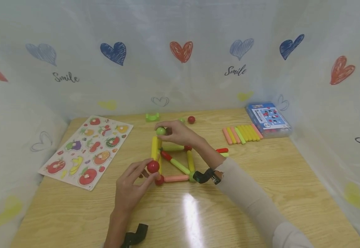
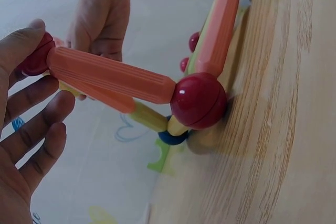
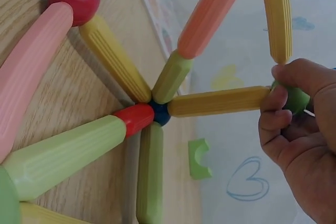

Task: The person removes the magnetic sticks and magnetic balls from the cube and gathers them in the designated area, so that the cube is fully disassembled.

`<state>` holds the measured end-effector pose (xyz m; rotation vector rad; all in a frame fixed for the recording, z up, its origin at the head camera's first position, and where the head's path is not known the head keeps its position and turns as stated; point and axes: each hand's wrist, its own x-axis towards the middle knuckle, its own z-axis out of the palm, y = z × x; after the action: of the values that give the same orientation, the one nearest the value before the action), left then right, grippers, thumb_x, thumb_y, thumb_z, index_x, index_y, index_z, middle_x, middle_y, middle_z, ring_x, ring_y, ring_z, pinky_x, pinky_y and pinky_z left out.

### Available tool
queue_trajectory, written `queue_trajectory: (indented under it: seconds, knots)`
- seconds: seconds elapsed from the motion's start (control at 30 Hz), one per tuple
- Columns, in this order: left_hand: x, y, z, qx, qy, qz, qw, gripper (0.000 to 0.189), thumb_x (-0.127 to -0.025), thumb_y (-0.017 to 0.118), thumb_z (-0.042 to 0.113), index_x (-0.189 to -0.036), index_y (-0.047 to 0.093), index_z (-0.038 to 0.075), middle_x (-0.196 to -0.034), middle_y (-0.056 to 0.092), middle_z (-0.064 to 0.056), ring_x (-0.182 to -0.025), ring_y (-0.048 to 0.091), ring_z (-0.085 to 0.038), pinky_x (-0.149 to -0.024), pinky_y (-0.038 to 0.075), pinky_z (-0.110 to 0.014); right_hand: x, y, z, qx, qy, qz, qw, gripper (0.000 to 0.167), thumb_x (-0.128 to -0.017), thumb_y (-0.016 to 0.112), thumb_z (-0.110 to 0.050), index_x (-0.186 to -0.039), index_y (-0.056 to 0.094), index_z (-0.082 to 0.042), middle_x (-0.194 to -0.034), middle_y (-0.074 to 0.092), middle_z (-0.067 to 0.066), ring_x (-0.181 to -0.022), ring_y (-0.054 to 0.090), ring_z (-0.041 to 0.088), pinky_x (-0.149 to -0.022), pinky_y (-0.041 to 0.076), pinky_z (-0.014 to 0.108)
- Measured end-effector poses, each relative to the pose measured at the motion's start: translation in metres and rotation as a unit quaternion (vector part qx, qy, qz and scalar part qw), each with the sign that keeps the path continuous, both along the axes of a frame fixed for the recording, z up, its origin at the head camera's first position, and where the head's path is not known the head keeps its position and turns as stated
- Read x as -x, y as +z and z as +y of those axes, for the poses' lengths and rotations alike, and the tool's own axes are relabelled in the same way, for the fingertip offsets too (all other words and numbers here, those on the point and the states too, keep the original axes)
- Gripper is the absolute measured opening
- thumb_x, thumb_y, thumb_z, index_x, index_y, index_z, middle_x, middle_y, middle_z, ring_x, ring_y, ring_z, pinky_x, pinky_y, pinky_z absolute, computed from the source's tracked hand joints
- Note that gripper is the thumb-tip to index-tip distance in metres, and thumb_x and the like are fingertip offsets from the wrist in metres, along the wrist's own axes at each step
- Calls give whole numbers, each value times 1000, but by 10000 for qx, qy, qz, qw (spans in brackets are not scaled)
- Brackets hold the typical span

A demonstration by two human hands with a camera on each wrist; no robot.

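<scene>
A frame of magnetic sticks and balls stands on the table. My left hand pinches a red ball between thumb and fingers at its raised front corner. From that ball an orange stick slopes down to a lower red ball. The right hand holds a green ball at the raised back corner. One yellow stick joins this green ball to a blue ball at the base; another yellow stick spans between the two held balls. A red and light green diagonal crosses the base.
Left lies a fruit picture board. Behind the frame are a green curved piece and a loose red ball. To the right, a row of sticks lies beside a blue box. A red stick lies near the right forearm.
</scene>
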<state>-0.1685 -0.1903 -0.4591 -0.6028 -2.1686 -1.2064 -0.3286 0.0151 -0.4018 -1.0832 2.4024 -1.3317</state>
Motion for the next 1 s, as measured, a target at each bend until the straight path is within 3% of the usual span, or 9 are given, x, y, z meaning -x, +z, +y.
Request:
queue_trajectory:
  seconds: [0.23,0.57,0.73,0.9,1.0]
  knots:
    - [0,0,-1,-30,-14,-176,9998,60,-70,89,-2,-125,70,10,-106,70,-3,-74,62,-15,-72,49,-12,0,-3,-2,-13,-20,266,9996,23,-92,68,-2,-114,68,-7,-104,63,5,-84,56,14,-73,52,23]
    - [0,-3,-2,-112,-91,89,9999,47,-81,86,16,-125,70,10,-108,70,-2,-73,63,-13,-70,51,-15,2,-11,-3,34,5,455,9990,22,-91,68,0,-112,69,-4,-111,63,5,-91,53,16,-74,50,23]
    - [0,-2,-3,-90,-57,115,9999,49,-78,87,12,-124,71,10,-107,70,-2,-73,62,-13,-70,51,-14,2,-11,-3,229,-11,428,9988,12,-92,66,1,-101,70,-6,-102,64,5,-74,58,16,-62,52,25]
    - [1,-1,-3,-120,-61,126,9998,43,-86,81,29,-123,71,10,-106,70,-2,-73,62,-13,-71,50,-13,1,-8,-1,-67,-135,775,9969,6,-95,69,-7,-101,70,-9,-105,67,2,-89,59,13,-77,51,24]
    - [2,-1,-2,-112,-109,180,9997,45,-89,76,38,-123,71,9,-107,70,-1,-73,62,-13,-70,50,-14,-2,-2,7,-219,-427,532,9974,12,-96,71,-16,-106,67,-11,-105,63,0,-90,56,14,-77,49,24]
